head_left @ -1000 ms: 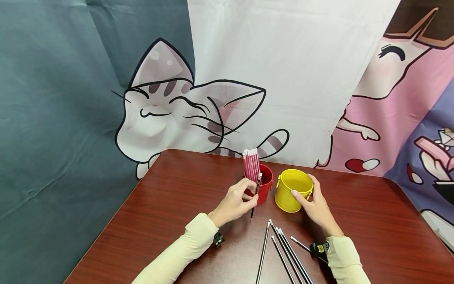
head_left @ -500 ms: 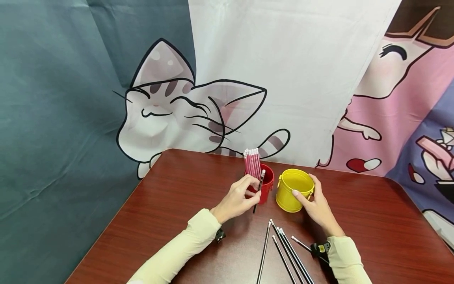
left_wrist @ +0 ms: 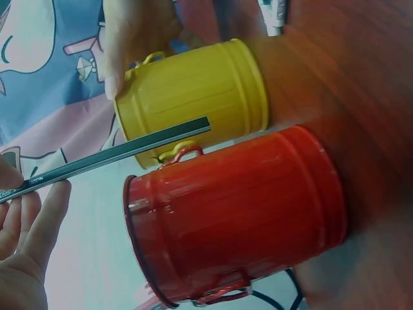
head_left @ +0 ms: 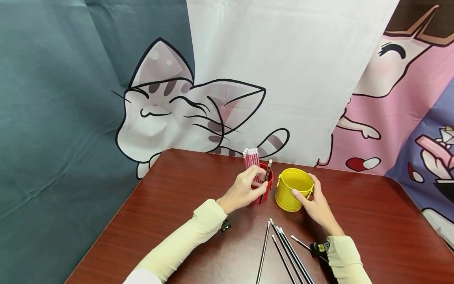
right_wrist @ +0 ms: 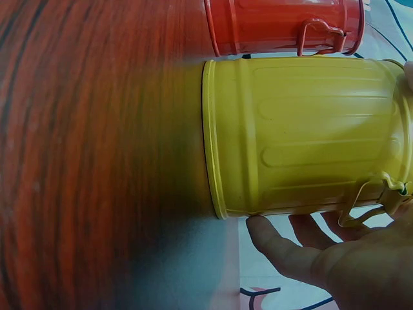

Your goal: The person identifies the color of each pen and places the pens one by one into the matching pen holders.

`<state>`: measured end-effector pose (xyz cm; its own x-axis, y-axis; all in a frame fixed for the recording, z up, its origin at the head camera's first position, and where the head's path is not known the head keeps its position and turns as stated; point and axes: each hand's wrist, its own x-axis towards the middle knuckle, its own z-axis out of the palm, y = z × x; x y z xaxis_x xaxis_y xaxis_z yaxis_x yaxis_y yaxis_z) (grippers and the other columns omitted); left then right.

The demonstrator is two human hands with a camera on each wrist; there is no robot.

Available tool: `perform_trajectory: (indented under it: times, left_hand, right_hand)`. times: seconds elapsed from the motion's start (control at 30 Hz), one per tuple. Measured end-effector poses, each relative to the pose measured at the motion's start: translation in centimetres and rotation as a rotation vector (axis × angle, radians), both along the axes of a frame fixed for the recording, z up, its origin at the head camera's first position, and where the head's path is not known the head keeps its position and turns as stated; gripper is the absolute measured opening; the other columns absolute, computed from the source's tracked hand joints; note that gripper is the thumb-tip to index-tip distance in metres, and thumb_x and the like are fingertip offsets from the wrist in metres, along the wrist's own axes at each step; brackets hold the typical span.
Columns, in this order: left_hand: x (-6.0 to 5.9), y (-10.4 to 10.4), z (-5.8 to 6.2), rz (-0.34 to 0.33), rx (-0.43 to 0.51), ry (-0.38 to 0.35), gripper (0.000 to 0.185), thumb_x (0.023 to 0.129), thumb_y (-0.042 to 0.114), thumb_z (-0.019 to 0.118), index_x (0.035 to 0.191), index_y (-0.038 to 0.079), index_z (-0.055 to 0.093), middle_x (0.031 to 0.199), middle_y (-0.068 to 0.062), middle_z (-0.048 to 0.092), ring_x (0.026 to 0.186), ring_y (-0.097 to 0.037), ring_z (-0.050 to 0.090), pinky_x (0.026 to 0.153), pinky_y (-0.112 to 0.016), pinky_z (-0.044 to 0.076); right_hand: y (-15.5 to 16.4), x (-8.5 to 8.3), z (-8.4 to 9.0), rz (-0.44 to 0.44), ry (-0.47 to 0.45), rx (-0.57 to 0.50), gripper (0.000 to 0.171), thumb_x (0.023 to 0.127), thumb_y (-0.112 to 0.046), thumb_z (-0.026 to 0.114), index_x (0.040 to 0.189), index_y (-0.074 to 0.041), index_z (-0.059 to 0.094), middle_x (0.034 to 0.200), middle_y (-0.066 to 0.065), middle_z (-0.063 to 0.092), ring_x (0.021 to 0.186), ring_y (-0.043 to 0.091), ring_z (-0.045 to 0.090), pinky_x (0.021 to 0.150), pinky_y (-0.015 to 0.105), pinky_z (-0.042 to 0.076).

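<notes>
My left hand (head_left: 256,186) pinches a black pencil (head_left: 266,179) and holds it nearly upright in front of the red bucket (head_left: 267,188). The pencil's white end is level with the bucket's rim. A bunch of several red pencils (head_left: 251,162) stands in that bucket, behind my fingers. In the left wrist view the black pencil (left_wrist: 122,152) crosses in front of the yellow bucket (left_wrist: 193,97) and above the red bucket (left_wrist: 239,213). My right hand (head_left: 309,197) grips the yellow bucket (head_left: 289,195) from the right, thumb on its front wall. The right wrist view shows the yellow bucket (right_wrist: 303,135) against my right hand (right_wrist: 342,258).
Several black pencils (head_left: 283,252) lie fanned out on the dark red table (head_left: 170,221) between my forearms. One more pencil (head_left: 301,244) lies near my right wrist. A printed cartoon cloth hangs behind the table's far edge.
My left hand has lifted the black pencil up and a little to the right, toward the red bucket's rim. The right hand and both buckets have stayed put.
</notes>
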<state>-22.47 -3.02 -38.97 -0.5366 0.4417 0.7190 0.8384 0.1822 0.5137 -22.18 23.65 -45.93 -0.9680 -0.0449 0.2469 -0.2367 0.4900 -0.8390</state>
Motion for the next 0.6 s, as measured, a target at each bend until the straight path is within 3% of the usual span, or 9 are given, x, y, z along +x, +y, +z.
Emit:
perform_trajectory:
  times: [0.3, 0.6]
  left_hand:
    - [-1.3, 1.8, 2.0, 0.042, 0.023, 0.077, 0.022, 0.083, 0.002, 0.062, 0.102, 0.003, 0.050, 0.094, -0.007, 0.053, 0.085, -0.011, 0.059, 0.071, -0.013, 0.050]
    - [-2.4, 3.6, 3.4, 0.034, 0.063, 0.045, 0.021, 0.084, 0.002, 0.061, 0.102, 0.001, 0.052, 0.095, -0.008, 0.054, 0.085, -0.014, 0.059, 0.072, -0.014, 0.050]
  right_hand:
    - [0.0, 0.0, 0.0, 0.002, -0.002, -0.003, 0.081, 0.085, -0.036, 0.063, 0.145, -0.025, 0.009, 0.132, 0.017, 0.040, 0.114, 0.031, 0.043, 0.097, 0.055, 0.033]
    - [0.1, -0.2, -0.1, 0.005, 0.004, -0.015, 0.081, 0.086, -0.035, 0.063, 0.145, -0.024, 0.010, 0.131, 0.016, 0.041, 0.113, 0.030, 0.045, 0.097, 0.055, 0.033]
